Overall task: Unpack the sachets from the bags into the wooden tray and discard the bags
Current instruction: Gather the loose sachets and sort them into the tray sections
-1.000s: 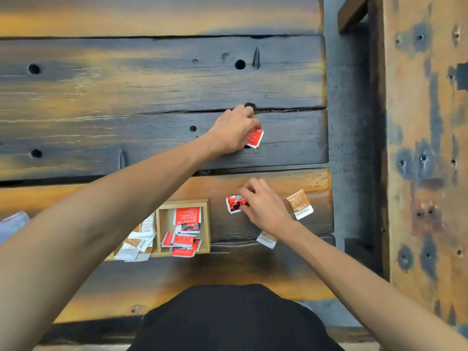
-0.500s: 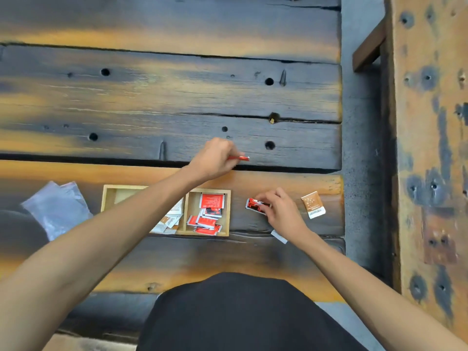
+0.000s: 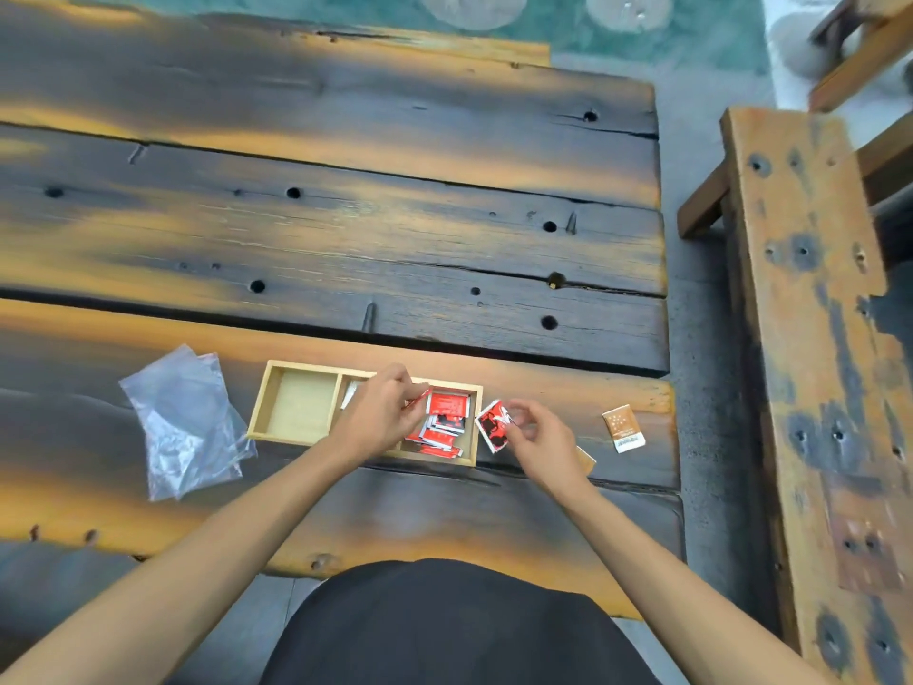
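A wooden tray [image 3: 257, 410] with three compartments lies near the table's front edge. Its left compartment is bare, and its right one holds several red sachets [image 3: 442, 427]. My left hand [image 3: 383, 412] hovers over the middle compartment, pinching a red sachet [image 3: 419, 398] at its edge. My right hand [image 3: 538, 437] is just right of the tray, fingers closed on a red and black sachet [image 3: 494, 425] that stands tilted. A brown sachet [image 3: 623, 427] lies on the table further right. Another one [image 3: 587, 459] peeks out from under my right wrist.
Clear plastic bags [image 3: 185, 422] lie crumpled left of the tray. The table [image 3: 346, 215] is made of dark, worn planks with holes and gaps. A wooden bench [image 3: 820, 338] runs along the right side, beyond a strip of grey floor.
My left hand came back from the far plank with a red sachet and is now over the tray. My right hand lifted the red and black sachet off the table. The view pulled back.
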Demonstrator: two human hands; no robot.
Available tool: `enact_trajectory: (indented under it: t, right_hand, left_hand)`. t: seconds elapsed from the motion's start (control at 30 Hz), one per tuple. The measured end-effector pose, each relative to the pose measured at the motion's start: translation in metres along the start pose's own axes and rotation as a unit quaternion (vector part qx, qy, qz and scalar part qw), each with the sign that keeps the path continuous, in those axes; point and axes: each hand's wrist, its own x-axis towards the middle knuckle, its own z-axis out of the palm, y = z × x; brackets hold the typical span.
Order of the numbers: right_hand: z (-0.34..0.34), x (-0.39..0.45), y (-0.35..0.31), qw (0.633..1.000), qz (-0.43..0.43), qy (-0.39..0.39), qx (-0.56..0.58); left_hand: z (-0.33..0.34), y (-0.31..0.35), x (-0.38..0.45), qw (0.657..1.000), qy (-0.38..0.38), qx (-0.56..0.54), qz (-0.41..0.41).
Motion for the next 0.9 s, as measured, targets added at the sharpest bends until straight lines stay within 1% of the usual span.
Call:
enact_trajectory:
  t: [0.07, 0.13, 0.27, 0.37, 0.57, 0.67, 0.73, 0.83, 0.9]
  right_hand:
    - [0.011, -0.002, -0.01, 0.999, 0.03, -0.005, 0.026]
    - [0.021, -0.001, -0.019, 0.998, 0.051, -0.007, 0.027]
    - [0.037, 0.003, -0.034, 0.998, 0.061, -0.004, 0.01]
    - [0.046, 0.006, -0.037, 0.997, 0.078, -0.001, 0.003]
    - [0.053, 0.006, -0.034, 0.995, 0.078, -0.033, -0.052]
    - [0.052, 0.004, -0.028, 0.992, 0.046, -0.06, -0.105]
    - [0.048, 0.002, -0.026, 0.989, 0.009, -0.079, -0.128]
    - [0.041, -0.005, -0.024, 0.977, -0.076, -0.104, -0.169]
    - [0.039, -0.01, -0.024, 0.966, -0.127, -0.121, -0.192]
  left_hand:
    - [0.005, 0.003, -0.005, 1.0, -0.011, 0.001, -0.012]
    - [0.011, 0.006, -0.004, 1.0, -0.017, 0.009, -0.011]
    - [0.02, 0.014, -0.001, 0.999, -0.008, 0.033, -0.016]
    - [0.032, 0.007, 0.001, 0.998, -0.027, 0.056, -0.021]
    - [0.043, 0.0, -0.003, 0.996, -0.074, 0.055, 0.016]
    - [0.042, -0.008, -0.008, 0.992, -0.096, 0.051, 0.057]
    - [0.042, -0.015, -0.013, 0.99, -0.097, 0.054, 0.087]
    - [0.039, -0.025, -0.019, 0.985, -0.072, 0.077, 0.139]
    - [0.037, -0.029, -0.024, 0.975, -0.059, 0.105, 0.185]
